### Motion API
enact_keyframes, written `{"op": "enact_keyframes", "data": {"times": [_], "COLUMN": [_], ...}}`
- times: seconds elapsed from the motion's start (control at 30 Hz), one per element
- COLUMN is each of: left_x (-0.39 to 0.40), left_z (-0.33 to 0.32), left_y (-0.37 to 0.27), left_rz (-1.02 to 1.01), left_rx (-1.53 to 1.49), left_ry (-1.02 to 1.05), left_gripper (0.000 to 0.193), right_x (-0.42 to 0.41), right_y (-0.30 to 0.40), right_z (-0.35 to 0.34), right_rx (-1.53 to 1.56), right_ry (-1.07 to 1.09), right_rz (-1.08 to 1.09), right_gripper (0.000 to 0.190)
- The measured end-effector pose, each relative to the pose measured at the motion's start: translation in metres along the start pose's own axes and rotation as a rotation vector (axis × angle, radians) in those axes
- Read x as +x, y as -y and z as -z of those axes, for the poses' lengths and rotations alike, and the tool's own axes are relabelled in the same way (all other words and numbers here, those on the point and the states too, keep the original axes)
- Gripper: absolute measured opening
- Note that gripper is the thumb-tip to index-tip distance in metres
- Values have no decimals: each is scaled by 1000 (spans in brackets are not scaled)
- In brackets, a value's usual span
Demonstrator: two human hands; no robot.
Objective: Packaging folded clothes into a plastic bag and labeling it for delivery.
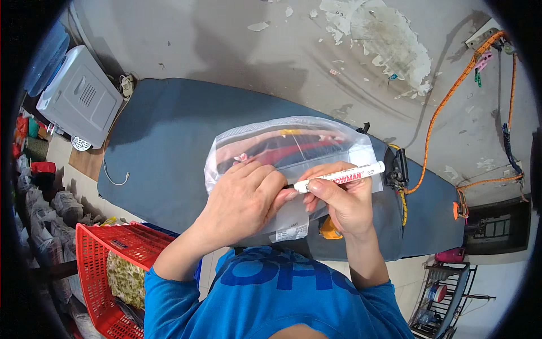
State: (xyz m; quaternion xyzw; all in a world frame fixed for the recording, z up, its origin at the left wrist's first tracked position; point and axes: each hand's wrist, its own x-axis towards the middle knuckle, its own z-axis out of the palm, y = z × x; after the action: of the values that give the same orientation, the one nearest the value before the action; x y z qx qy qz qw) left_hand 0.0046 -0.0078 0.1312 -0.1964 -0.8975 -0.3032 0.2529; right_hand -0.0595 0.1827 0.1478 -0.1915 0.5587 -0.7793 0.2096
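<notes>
A white marker pen with red lettering (pixel 353 174) is held in my right hand (pixel 345 199), its dark tip end pointing left. My left hand (pixel 250 199) meets that end, thumb and fingers around it; whether it holds the cap cannot be told. Under both hands lies a clear plastic bag (pixel 309 148) with folded pink, red and dark cloth inside. A white printed label (pixel 293 229) shows at the bag's near edge. Beside it, below my right hand, is a yellow tape dispenser or similar tool (pixel 330 229), partly hidden.
The bag rests on a blue-grey ironing board (pixel 169 127). An iron (pixel 396 169) stands at its right, by an orange rope (pixel 440 110). A red plastic basket (pixel 95 271) is at lower left, a white appliance (pixel 82 95) at upper left, and a metal rack (pixel 444 296) at lower right.
</notes>
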Motion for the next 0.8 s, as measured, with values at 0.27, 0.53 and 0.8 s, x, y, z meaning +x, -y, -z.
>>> {"op": "enact_keyframes", "data": {"times": [0.27, 0.53, 0.8], "left_x": [-18, -40, -59], "left_z": [9, -6, -8], "left_y": [-1, -21, -25], "left_rz": [-50, -410, -473], "left_rx": [1, 51, 24], "left_ry": [23, 140, 101], "left_gripper": [22, 38, 41], "right_x": [17, 34, 11], "right_y": [71, 16, 1], "right_z": [28, -21, -16], "right_rx": [-92, -67, -224], "right_ry": [-152, 67, 119], "right_rz": [456, -73, -23], "right_gripper": [15, 10, 13]}}
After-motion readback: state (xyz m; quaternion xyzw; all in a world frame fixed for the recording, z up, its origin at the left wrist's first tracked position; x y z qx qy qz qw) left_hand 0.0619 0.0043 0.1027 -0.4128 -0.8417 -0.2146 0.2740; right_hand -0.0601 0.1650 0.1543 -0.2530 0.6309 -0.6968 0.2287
